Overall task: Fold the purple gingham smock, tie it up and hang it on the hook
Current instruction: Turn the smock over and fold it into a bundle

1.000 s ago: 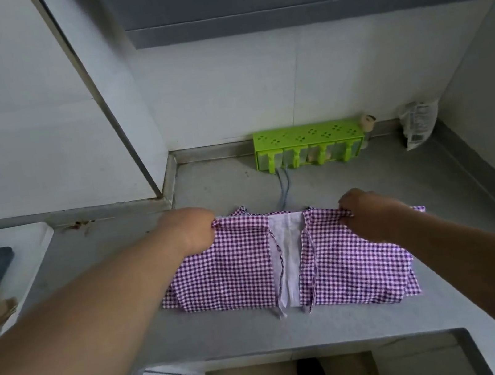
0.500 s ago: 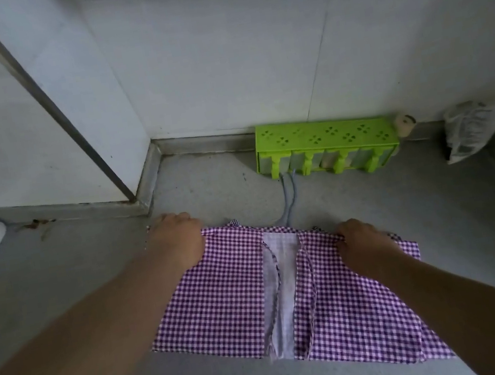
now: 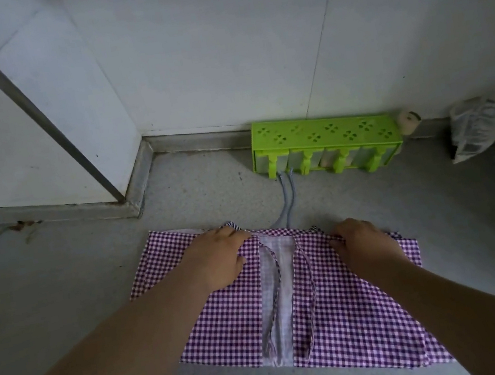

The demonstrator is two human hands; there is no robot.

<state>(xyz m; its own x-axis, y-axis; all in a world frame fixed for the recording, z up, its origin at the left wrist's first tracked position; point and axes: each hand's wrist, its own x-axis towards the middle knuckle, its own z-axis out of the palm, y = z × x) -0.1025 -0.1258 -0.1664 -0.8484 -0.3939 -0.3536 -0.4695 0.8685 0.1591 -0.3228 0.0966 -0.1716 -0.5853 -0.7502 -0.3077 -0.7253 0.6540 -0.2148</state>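
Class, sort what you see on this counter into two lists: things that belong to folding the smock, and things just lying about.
Belongs to the job:
smock
left hand, on the smock
right hand, gripping its far edge

Lying about:
green rack
grey cords
packet
small roll

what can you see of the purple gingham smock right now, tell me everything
The purple gingham smock lies flat on the grey counter, folded so two checked panels flank a pale strip down the middle. It looks like thin woven cotton. Two narrow ties run along that strip, loose, not knotted. The left hand rests on the far edge of the left panel; the right hand grips the far edge of the right panel. It is not tied up yet.
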